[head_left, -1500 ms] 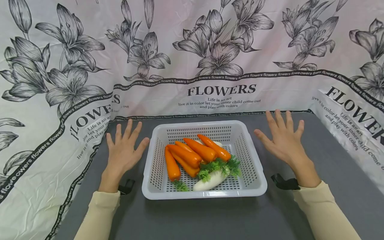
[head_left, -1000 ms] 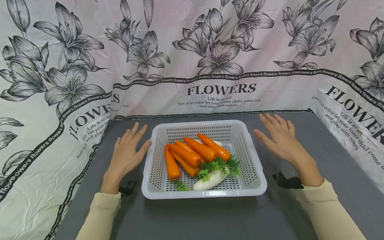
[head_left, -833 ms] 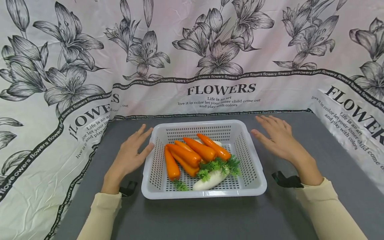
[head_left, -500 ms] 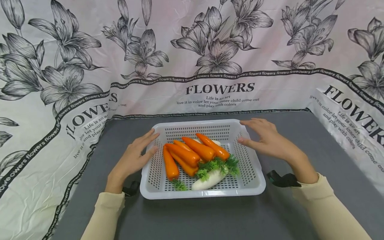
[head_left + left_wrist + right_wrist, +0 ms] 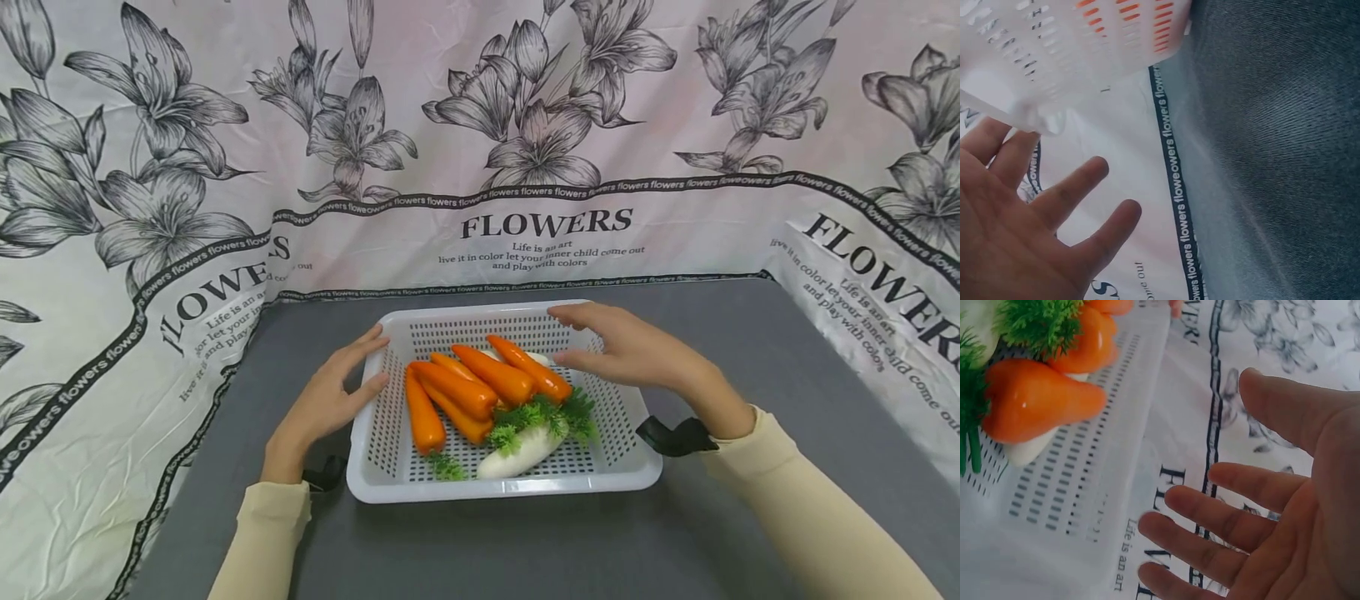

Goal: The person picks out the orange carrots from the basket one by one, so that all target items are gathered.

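Note:
A white perforated basket [image 5: 501,486] holds several orange carrots [image 5: 459,390] with green leafy tops [image 5: 525,421] and a white radish [image 5: 521,452] in front. Another white piece is mostly hidden behind the carrots. My left hand [image 5: 324,404] is at the basket's left side, fingers extended, fingertips right at the rim; in the left wrist view, two of its fingers pass behind the rim. My right hand [image 5: 637,350] reaches over the basket's back right part, thumb and fingers apart and nothing between them. In the right wrist view, one carrot [image 5: 1035,403] lies left of that hand.
The basket stands on a dark grey table [image 5: 495,550]. Behind it and along both sides hangs a white cloth [image 5: 360,258] printed with flowers and lettering. A black strap [image 5: 675,436] sits at the right wrist, and another strap [image 5: 326,473] at the left.
Both hands have come inward from beside the basket, the left to its left rim, the right leftward over its back right part. The basket and vegetables stay in place.

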Motion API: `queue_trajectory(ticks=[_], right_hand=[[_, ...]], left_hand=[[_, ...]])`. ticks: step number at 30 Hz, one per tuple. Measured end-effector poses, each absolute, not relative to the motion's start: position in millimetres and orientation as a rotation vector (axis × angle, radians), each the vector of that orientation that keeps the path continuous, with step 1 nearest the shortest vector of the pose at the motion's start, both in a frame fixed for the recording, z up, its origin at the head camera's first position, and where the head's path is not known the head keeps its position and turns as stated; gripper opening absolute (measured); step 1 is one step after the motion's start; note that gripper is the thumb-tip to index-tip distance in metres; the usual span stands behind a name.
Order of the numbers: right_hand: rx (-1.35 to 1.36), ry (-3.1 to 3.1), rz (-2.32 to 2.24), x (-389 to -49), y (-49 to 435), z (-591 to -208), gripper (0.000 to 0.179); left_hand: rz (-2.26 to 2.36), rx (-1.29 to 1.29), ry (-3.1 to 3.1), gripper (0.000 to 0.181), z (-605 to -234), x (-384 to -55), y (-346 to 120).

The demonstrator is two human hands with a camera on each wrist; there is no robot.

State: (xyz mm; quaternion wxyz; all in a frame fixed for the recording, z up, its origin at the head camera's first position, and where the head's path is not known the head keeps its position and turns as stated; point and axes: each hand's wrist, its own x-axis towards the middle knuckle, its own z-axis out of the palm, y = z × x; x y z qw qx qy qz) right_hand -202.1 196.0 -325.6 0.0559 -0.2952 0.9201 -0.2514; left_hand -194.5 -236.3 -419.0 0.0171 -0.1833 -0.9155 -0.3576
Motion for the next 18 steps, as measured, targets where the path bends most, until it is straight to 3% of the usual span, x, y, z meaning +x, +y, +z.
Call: queue_trajectory(ticks=[9,18], right_hand=[[-1.005,2.702,-0.761,-216,171,-336,0.065],[-0.866,2.504,-0.659,-227,163,-354,0.072]], left_hand=[[-1.166,-0.552,-2.822,0.062,-424,-195,-237],[-1.226,-0.607,-2.789,0.060,-425,-196,-238]])
